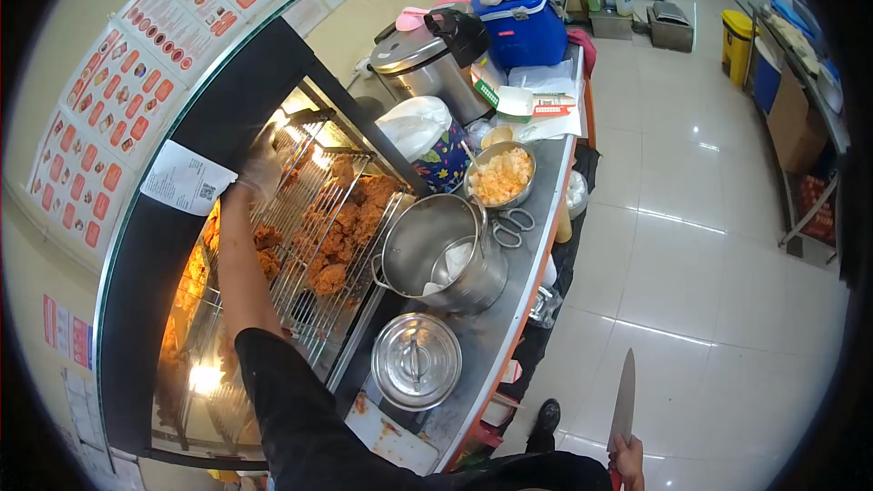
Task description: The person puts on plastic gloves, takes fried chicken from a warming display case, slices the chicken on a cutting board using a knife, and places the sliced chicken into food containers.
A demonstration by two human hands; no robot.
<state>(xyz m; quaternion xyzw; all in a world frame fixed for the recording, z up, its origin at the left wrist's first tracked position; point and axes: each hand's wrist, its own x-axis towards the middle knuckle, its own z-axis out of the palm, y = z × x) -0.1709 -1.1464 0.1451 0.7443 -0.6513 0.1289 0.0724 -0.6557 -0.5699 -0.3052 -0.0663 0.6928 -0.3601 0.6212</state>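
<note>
My left hand (259,173), in what looks like a clear plastic glove, reaches into a lit food warmer cabinet (127,309). It is blurred near the upper part of the wire rack (314,184), so its fingers and anything in them cannot be made out. Pieces of fried chicken (332,245) lie on the rack, to the right of my left forearm. Low on the right side, my right hand (627,459) grips the red handle of a large kitchen knife (623,400), its blade pointing up and away from me over the floor.
On the counter beside the cabinet stand a steel pot (435,255), a lid (416,361), a bowl of shredded orange-and-white food (501,175), scissors (514,227) and a stained cutting board (391,436). Further back are a large cooker (423,59) and a blue cooler (523,32).
</note>
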